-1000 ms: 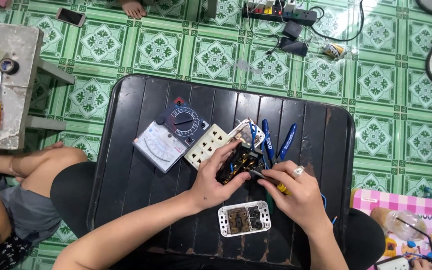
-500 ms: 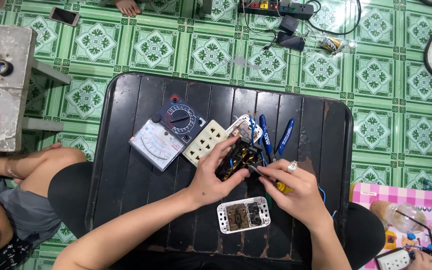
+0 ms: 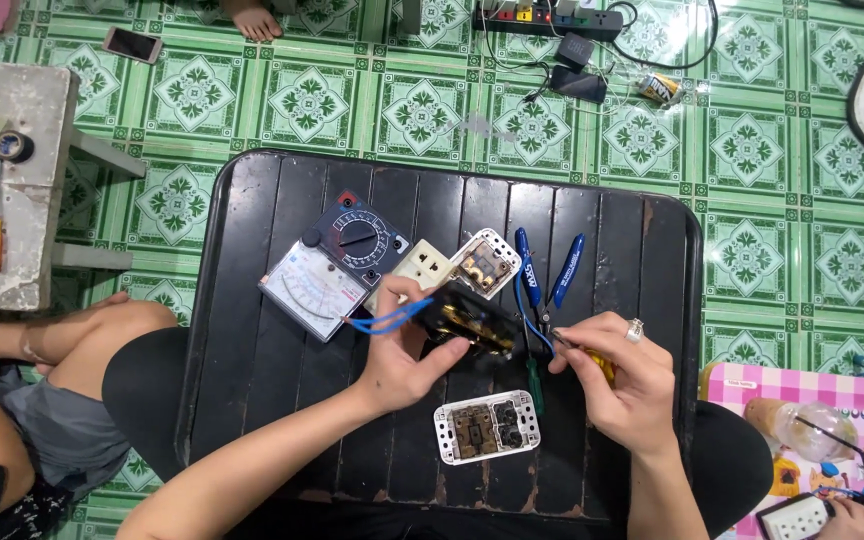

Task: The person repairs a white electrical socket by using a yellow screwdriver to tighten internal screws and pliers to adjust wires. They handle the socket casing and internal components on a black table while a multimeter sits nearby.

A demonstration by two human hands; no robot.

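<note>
At the centre of the frame, on the black slatted worktop (image 3: 282,400), the person's left hand (image 3: 402,355) has its grip closed around a black socket module (image 3: 472,320) with brass contacts, lifted slightly above the surface; blue wires (image 3: 387,320) stick out from it toward the left. The right hand (image 3: 617,380), wearing a ring, pinches a small yellow-handled screwdriver (image 3: 592,358) whose tip points at the module's right edge. Just below the hands lies a white socket frame (image 3: 485,427) with its inner parts exposed. Above the module sit a cream socket plate (image 3: 417,268) and a white switch block (image 3: 485,262), touching each other. To the upper left lies an analogue multimeter (image 3: 337,265). Blue-handled pliers (image 3: 547,275) rest to the upper right of the module.
</note>
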